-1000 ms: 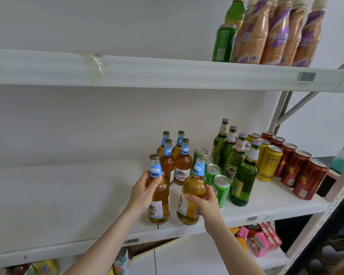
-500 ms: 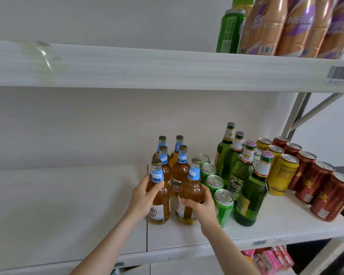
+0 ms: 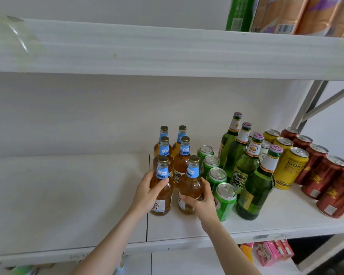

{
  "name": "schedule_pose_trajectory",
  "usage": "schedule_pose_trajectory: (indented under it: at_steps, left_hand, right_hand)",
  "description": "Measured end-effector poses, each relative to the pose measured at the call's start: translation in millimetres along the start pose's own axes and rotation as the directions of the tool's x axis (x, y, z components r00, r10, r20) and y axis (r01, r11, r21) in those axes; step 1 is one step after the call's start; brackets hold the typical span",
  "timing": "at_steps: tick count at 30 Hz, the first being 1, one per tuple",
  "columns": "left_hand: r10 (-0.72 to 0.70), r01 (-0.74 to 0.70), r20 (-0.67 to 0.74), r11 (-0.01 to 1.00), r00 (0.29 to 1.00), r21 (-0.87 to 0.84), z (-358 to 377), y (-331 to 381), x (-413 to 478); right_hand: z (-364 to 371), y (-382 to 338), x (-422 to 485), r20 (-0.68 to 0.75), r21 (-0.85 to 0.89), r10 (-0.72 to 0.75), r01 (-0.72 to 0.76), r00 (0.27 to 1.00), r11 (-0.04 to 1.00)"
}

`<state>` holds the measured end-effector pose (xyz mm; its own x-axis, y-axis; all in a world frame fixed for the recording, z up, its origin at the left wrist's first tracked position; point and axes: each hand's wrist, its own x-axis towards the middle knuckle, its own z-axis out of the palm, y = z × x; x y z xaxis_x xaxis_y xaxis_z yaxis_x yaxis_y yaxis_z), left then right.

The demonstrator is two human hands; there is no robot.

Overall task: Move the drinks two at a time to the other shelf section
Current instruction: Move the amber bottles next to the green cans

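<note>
Grips an amber beer bottle [image 3: 164, 203] in the left hand [image 3: 147, 192], with the fingers curled round its shoulder and the thumb laid across the front just under the blue neck label. Grips a second amber bottle [image 3: 192, 185] in the right hand [image 3: 202, 201], with the fingers wrapped round the far side of the belly and the thumb low on the near side. Holds both upright, long axis vertical, side by side between the two palms, close but not clearly touching. Cannot tell whether on the shelf [image 3: 266, 221] or just lifted off it. Keeps four more amber bottles [image 3: 184, 155] just beyond the fingertips and a row of green cans [image 3: 224, 201] just beside the back of the right hand.

Looks like the start of a carry, with a pair gripped and not yet taken across. Needs a move to the left of both hands, over the seam [image 3: 147, 225] just beside the left wrist, onto the bare section [image 3: 68, 195] on the outer side of the left hand. Puts the left hand nearer that section, so probably leads with it and trails the right. Calls for a straight lift first, necks kept vertical, to clear the nearest can. Risks clipping that can with the right knuckles on an early swing.
</note>
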<state>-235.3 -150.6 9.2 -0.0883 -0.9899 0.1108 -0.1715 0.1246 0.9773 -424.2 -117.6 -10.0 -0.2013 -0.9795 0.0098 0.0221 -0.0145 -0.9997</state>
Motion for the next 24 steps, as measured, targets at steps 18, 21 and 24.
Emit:
schedule_pose_trajectory:
  at_steps: [18,21,24]
  left_hand:
    - [-0.095,0.095,0.003,0.994,0.995,-0.047,0.2,-52.9,-29.0]
    - [-0.093,0.093,0.0,0.995,0.996,-0.036,3.2,-54.0,-23.2]
    - [-0.084,0.083,-0.02,0.996,0.996,-0.038,6.4,-57.2,-18.3]
  right_hand:
    - [-4.6,29.6,-0.9,-0.015,-0.108,-0.073,0.071,0.997,0.992]
    - [0.0,30.5,3.3,-0.025,-0.102,-0.075,0.072,0.997,0.992]
    - [2.3,32.3,8.3,-0.018,-0.1,-0.079,0.076,0.997,0.992]
